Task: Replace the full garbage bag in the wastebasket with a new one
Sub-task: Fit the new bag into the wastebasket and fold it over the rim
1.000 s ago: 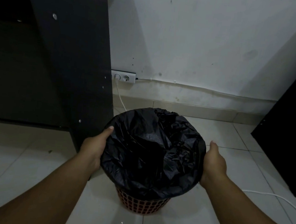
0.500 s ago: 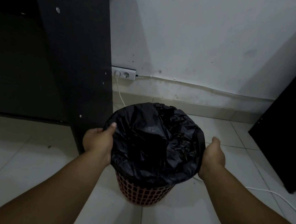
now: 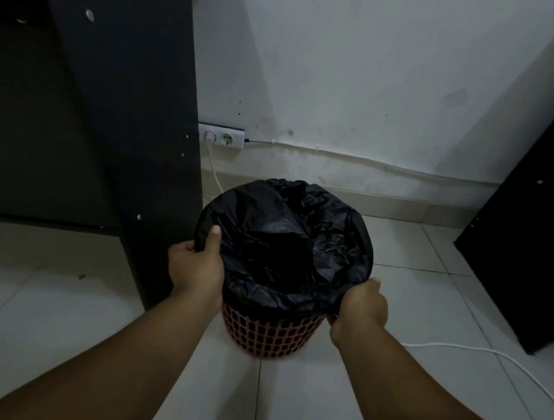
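- Just below the middle of the frame, the red lattice wastebasket (image 3: 269, 332) stands upright on the pale tiled floor (image 3: 51, 323). The black garbage bag (image 3: 285, 245) lines it and is folded down over the rim.
- The left hand (image 3: 194, 266) is at the left edge of the rim. Its thumb lies on top of the bag and its fingers curl under the folded hem, so it's gripping plastic.
- The right hand (image 3: 361, 304) is at the lower right of the rim, fingers curled into the hem there too.
- Key bit: the basket sits right between the hands, long axis straight up and down, so I reckon the hem has to go up over the rim. Neither hand needs to reach.
- Can't tell how full the bag is; the centre's just dark.
- A white cable (image 3: 459, 348) trails along the floor at right.
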{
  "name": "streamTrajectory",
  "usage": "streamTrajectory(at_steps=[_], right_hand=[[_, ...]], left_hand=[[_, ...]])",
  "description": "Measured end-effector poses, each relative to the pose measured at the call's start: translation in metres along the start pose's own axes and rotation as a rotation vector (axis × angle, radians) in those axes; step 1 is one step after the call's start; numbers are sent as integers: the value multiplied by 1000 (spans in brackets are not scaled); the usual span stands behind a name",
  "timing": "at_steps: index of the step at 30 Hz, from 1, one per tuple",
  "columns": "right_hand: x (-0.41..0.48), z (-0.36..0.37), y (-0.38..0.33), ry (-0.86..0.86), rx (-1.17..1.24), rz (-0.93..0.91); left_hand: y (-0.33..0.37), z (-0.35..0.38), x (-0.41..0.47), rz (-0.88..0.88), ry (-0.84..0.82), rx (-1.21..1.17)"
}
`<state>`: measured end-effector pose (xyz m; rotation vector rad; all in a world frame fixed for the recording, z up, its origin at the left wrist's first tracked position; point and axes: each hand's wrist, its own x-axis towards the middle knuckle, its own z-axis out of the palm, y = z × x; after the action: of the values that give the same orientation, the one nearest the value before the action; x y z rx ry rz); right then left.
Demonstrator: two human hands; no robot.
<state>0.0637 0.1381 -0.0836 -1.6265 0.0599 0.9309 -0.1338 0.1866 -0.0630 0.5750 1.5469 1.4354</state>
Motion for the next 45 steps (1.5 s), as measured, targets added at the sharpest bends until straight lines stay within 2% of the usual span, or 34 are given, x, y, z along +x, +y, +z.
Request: streamTrajectory(at_steps=[6, 10, 14, 21, 26, 30, 39, 45], right_hand=[[7, 8, 1, 35, 40, -37], [0, -1, 7, 93, 66, -52], [-14, -19, 6, 2, 51, -103], [-37, -33, 16, -222, 55, -94], [-36, -29, 30, -205, 9, -179], [-46, -29, 37, -296, -12, -202], [-61, -28, 39, -352, -49, -231], [-61, -25, 44, -331, -116, -244]], left_hand=[[-14, -14, -21, 37, -23, 69], [-23, -10, -45, -12, -27, -31], [-32, -5, -55, -59, -106, -43], [-35, -7, -75, -106, -129, -75], [-39, -8, -93, -85, -165, -21], [-42, -8, -101, -114, -210, -41], [-44, -12, -95, -204, -217, -79], [-43, -13, -99, -173, -212, -39]])
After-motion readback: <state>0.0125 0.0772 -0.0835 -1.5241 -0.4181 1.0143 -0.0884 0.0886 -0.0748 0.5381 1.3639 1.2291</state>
